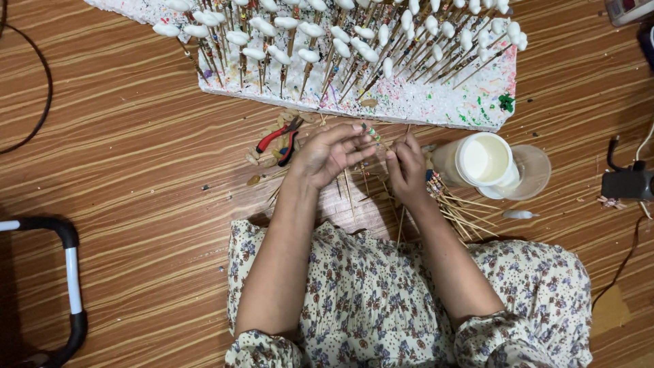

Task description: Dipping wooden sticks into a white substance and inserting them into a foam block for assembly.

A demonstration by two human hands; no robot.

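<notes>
My left hand [328, 154] and my right hand [406, 167] meet over the wooden floor, both pinching one thin wooden stick [377, 135] with small coloured beads near its top. The left fingers curl around the upper end, the right fingertips grip it lower down. Under the hands lies a loose pile of bare wooden sticks [455, 206]. Ahead stands a white foam board [436, 101] speckled with paint, stuck full of several sticks topped with white oval blobs [310, 30].
Red-handled pliers [281, 139] lie left of my hands. A white plastic jar on its side [477, 161] and a clear cup [531, 172] sit to the right. A black adapter with cable [625, 182] lies far right, a black and white frame [68, 272] at the left.
</notes>
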